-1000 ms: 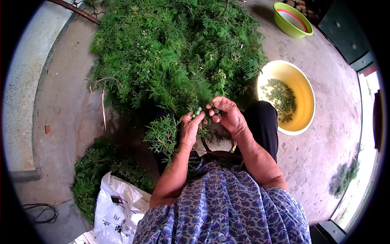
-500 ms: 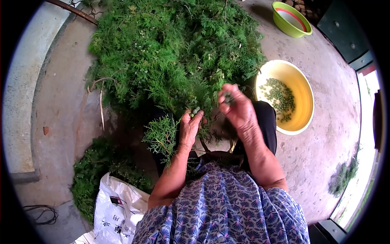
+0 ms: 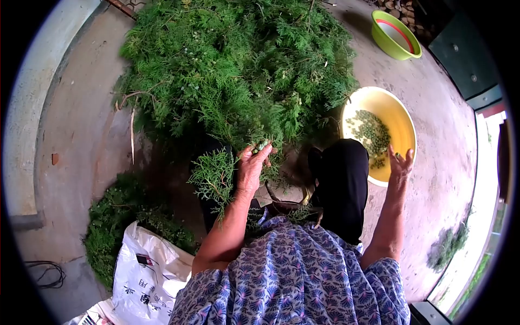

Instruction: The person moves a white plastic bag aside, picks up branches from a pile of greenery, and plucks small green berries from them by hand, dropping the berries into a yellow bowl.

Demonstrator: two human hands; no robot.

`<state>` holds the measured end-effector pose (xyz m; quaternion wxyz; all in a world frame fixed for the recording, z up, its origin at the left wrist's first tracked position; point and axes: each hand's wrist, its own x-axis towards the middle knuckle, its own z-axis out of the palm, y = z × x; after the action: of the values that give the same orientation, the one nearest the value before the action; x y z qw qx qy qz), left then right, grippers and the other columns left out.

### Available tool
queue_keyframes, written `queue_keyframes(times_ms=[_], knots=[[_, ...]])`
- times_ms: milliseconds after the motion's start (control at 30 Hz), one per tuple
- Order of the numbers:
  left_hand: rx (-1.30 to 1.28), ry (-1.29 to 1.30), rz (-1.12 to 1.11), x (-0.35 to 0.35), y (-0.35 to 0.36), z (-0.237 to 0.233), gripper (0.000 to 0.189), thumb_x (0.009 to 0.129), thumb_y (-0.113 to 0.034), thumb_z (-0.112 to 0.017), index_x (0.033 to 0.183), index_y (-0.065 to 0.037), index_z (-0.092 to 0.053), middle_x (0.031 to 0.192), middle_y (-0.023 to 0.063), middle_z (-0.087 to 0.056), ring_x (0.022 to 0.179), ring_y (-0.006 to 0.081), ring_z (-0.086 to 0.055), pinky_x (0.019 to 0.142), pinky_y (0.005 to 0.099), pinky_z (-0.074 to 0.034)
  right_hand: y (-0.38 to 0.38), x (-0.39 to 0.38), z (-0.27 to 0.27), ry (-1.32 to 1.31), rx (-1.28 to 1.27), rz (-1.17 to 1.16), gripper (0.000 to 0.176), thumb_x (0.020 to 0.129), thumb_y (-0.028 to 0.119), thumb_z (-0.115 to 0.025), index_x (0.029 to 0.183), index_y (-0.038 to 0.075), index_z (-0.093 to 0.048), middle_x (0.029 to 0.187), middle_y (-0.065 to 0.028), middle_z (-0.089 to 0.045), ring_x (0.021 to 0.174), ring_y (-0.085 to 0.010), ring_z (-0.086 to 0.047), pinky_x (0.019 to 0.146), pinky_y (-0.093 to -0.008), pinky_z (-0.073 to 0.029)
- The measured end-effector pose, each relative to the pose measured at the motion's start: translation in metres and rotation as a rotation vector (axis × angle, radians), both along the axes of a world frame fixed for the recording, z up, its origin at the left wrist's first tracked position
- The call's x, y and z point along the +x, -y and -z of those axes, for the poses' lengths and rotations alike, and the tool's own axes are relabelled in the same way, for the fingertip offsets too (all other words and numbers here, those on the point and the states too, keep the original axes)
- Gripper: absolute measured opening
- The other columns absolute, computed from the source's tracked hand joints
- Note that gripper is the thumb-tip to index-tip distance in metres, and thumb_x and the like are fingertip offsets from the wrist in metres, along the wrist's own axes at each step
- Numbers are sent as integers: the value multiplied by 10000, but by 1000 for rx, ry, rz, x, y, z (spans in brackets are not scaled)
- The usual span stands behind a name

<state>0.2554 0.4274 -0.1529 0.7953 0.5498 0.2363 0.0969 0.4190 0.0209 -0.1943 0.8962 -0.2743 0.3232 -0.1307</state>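
Observation:
My left hand (image 3: 250,172) is closed round a conifer sprig (image 3: 213,176), whose feathery green leaves stick out to the left of the wrist. Several pale green cones (image 3: 262,145) show at its fingertips, against the near edge of a big heap of cut branches (image 3: 216,70). Off to the right, my right hand (image 3: 401,164) is over the near right rim of a yellow basin (image 3: 405,116), its fingers apart. A small green bit shows by those fingers. Many small green cones (image 3: 371,131) lie on the basin's bottom.
A lime green basin (image 3: 379,35) stands at the back right beside dark cabinets (image 3: 460,51). A smaller pile of greenery (image 3: 122,216) and a white sack (image 3: 138,276) lie at the lower left. Black cable (image 3: 51,273) coils on the floor beyond them.
My right hand has swung right, from beside the left hand to the yellow basin, and its fingers have spread from around the cones. The left hand keeps its hold on the sprig.

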Motion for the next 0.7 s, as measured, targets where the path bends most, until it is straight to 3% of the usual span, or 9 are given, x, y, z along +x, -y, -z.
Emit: queue_keyframes(times_ms=[67, 133, 200, 233, 300, 367, 533, 633, 700], knots=[[-14, 26, -16, 1, 0, -1, 158, 816, -124, -628, 956, -52, -629, 854, 40, -662, 633, 97, -591, 465, 215, -384, 60, 19, 37, 57, 151, 8, 737, 860, 270, -562, 1393, 90, -86, 1434, -181, 15, 1314, -432, -18, 965, -630, -327], [-29, 53, -31, 1, 0, -1, 161, 821, -117, -620, 968, -50, -623, 870, 43, -657, 670, 113, -612, 468, 222, -395, 74, 25, 26, 9, 107, 7, 679, 869, 223, -552, 1384, 69, -138, 1438, -167, -30, 1312, -431, -47, 968, -629, -325], [-20, 48, -13, 1, 0, -2, 152, 825, -100, -610, 966, -43, -621, 897, 46, -648, 731, 141, -634, 475, 226, -409, 33, 8, -26, -105, -275, -73, 640, 869, 185, -550, 1359, 9, -179, 1419, -192, -69, 1302, -431, -88, 962, -612, -347], [-22, 50, -14, 0, 0, -2, 152, 825, -100, -610, 966, -43, -621, 897, 46, -648, 731, 141, -634, 475, 226, -409, 25, 4, -30, -103, -277, -74, 640, 869, 185, -550, 1359, 9, -179, 1419, -192, -69, 1302, -431, -88, 962, -612, -347], [2, 27, 7, 0, 0, -1, 167, 825, -90, -609, 982, -36, -615, 884, 40, -648, 723, 141, -633, 471, 220, -406, 6, -4, -39, 4, -381, -103, 593, 862, 160, -555, 1311, -67, -241, 1348, -236, -226, 1264, -405, -226, 964, -534, -396], [16, 21, 4, 0, 1, -1, 170, 823, -86, -609, 985, -34, -614, 874, 37, -647, 709, 138, -630, 469, 217, -403, -34, -1, -64, 203, -402, -352, 398, 862, 62, -532, 1197, -105, -397, 970, -158, -570, 911, -245, -581, 867, -356, -500], [70, -13, 25, 1, 4, -11, 163, 827, -146, -623, 972, -71, -621, 794, -2, -641, 661, 54, -575, 488, 185, -373, -201, -64, -136, 326, -766, -867, 170, 821, 65, -590, 985, 39, -628, 847, -71, -612, 693, -132, -600, 573, -265, -508], [80, -77, 78, 1, 1, -11, 159, 817, -79, -611, 972, -47, -629, 798, 15, -643, 627, 86, -590, 462, 199, -379, -250, -88, -117, 567, -1109, -1104, 206, 769, -44, -581, 956, 24, -632, 853, -38, -603, 711, -111, -580, 589, -228, -467], [114, -78, 100, -1, 0, -11, 154, 810, -72, -613, 960, -40, -628, 778, 12, -641, 610, 73, -574, 462, 198, -381, -270, -95, -102, 676, -1175, -1126, 257, 720, -55, -611, 963, 25, -629, 889, -111, -612, 810, -215, -602, 710, -285, -488]])
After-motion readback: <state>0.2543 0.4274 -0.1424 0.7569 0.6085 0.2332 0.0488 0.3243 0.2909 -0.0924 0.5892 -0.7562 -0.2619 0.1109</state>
